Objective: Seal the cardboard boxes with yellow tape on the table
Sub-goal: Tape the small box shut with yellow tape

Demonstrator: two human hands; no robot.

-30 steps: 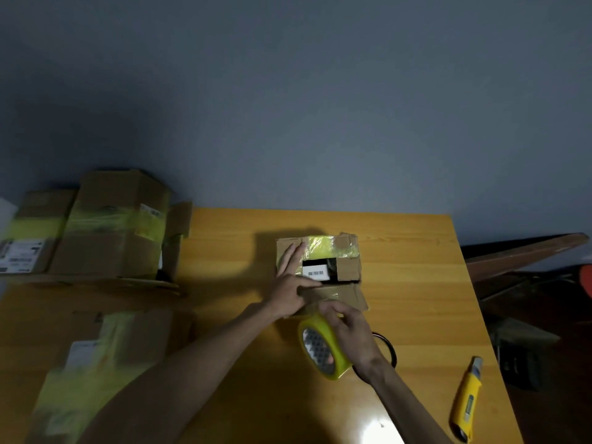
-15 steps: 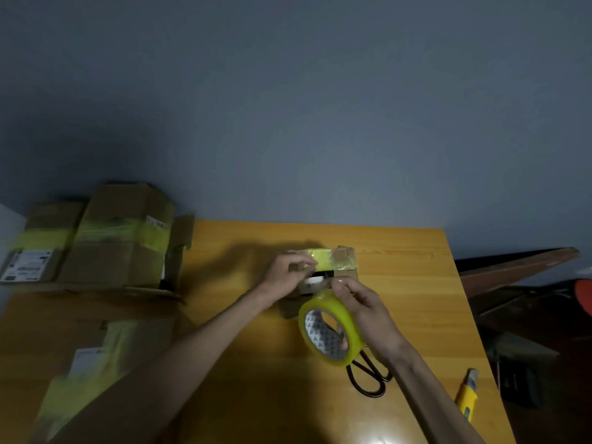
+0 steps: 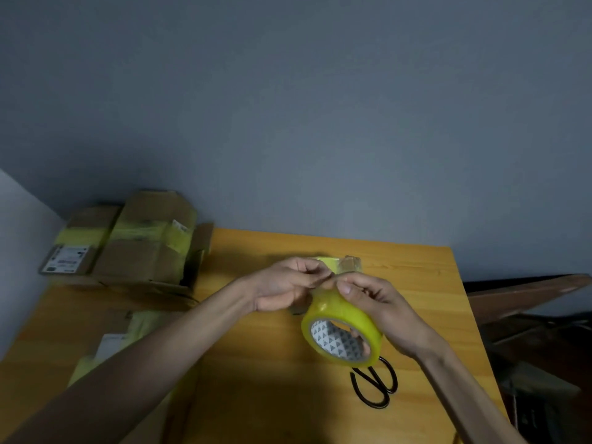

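My right hand [image 3: 381,307] holds a roll of yellow tape [image 3: 342,331] above the wooden table [image 3: 256,379], fingers through its core. My left hand [image 3: 288,283] has its fingertips curled and pinches at the top of the roll, right against my right thumb. A small cardboard box [image 3: 349,265] with a yellow tape strip on top stands just behind both hands and is mostly hidden by them.
Black scissors [image 3: 374,387] lie on the table below the roll. Two taped cardboard boxes [image 3: 128,245] are stacked at the far left, another taped box [image 3: 109,344] sits at the near left. The table's right edge drops to dark floor clutter.
My left hand left the small box's top and came to the tape roll. My right hand lifted the roll higher. The view tilted up, uncovering the scissors and losing the yellow knife.
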